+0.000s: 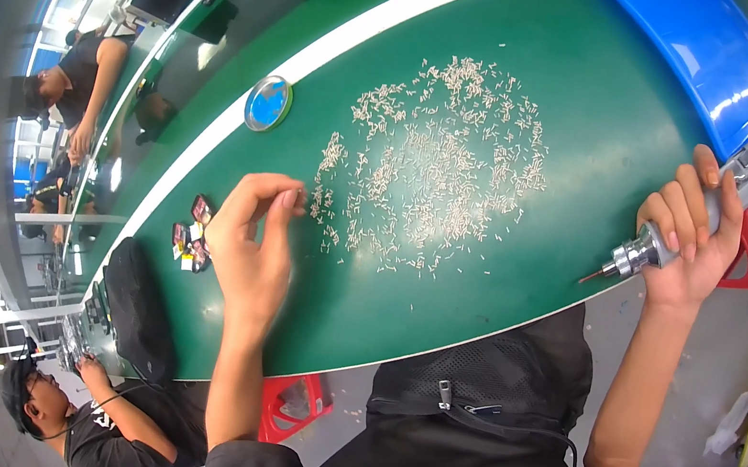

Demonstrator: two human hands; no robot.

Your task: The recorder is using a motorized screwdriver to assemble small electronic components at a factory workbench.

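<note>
Currently, driver: a silver-grey tool (654, 248) over the table's near right edge, its thin bit aimed left.
Right hand (698, 234): fingers curled partway around the tool, which it holds.
Left hand (252, 240): thumb and forefinger drawn close; whether they meet or pinch anything, I cannot tell.
Pale pieces (440, 181): strewn across the middle of the green table (588, 159), right of the left hand.
Good handling: probably, grip the tool steadily, point its bit clear of fingers, and pinch single pieces lightly from the pile's thinner edge.
</note>
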